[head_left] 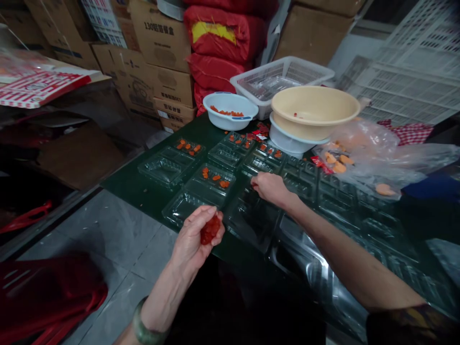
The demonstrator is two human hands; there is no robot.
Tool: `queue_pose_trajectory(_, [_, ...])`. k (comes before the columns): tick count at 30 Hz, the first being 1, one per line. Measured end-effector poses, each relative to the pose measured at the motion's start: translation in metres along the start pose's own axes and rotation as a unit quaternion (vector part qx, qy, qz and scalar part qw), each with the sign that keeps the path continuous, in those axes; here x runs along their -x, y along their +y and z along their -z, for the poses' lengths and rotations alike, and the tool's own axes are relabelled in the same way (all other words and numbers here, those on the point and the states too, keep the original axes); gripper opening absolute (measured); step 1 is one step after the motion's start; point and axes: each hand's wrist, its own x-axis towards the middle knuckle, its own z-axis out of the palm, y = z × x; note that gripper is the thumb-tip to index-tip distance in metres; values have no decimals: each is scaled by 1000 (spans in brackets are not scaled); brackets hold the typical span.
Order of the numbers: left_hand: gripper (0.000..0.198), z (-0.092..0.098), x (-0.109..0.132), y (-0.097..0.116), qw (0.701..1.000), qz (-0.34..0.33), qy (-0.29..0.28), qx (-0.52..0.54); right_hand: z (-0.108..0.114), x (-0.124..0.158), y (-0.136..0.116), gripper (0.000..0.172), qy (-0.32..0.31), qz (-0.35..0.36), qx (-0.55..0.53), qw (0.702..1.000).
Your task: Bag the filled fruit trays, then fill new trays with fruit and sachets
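The left hand (pixel 192 239), nearer the camera, is clenched around a red clump (pixel 210 229) just beside a clear tray (pixel 183 209), while the loosely open right hand (pixel 269 188) lies farther forward, touching another tray (pixel 251 220).

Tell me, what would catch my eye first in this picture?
The left hand at the front holds a red clump over the floor. Beyond it, clear plastic trays spread across a dark green table, some holding orange pieces, with the right hand among them. At the back, a cream basin sits on a white bowl, beside stacked red sacks.
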Motion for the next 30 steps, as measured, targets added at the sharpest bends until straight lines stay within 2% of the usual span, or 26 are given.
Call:
queue_pose_trajectory(5, [17, -2, -3, 1, 1000, 8, -9, 14, 3, -10, -5, 9, -33, -23, 2, 999])
queue_pose_trajectory(10, [17, -6, -4, 4, 1000, 7, -18, 24, 3, -9, 6, 12, -12, -41, -97, 994])
queue_pose_trajectory(16, [17, -5, -4, 3, 999, 15, -14, 29, 1, -6, 11, 14, 4, -65, -249, 966])
queue_pose_trajectory(20, [18, -4, -6, 2, 999, 24, -14, 35, -6, -9, 10, 16, 51, -88, -307, 946])
queue_pose_trajectory(23, [20, -5, -7, 5, 997, 39, -3, 67, -3, 2, 8, 13, 70, -105, -362, 923])
queue_pose_trajectory(24, [20, -6, -8, 7, 996, 45, 4, 82, -1, 9, 5, 12, 60, -108, -414, 902])
queue_pose_trajectory(25, [20, -8, -9, 8, 994, 47, 11, 99, 0, 17, 0, 11, 41, -109, -487, 866])
queue_pose_trajectory(26, [20, -11, -11, 9, 992, 46, 16, 115, 1, 26, -8, 10, 17, -112, -574, 811])
queue_pose_trajectory(29, [14, -24, -16, 8, 988, 3, 22, 154, -3, 52, -38, 18, -49, -133, -792, 593])
queue_pose_trajectory(30, [12, -29, -17, 6, 987, -29, 20, 157, -5, 59, -50, 21, -63, -144, -826, 541])
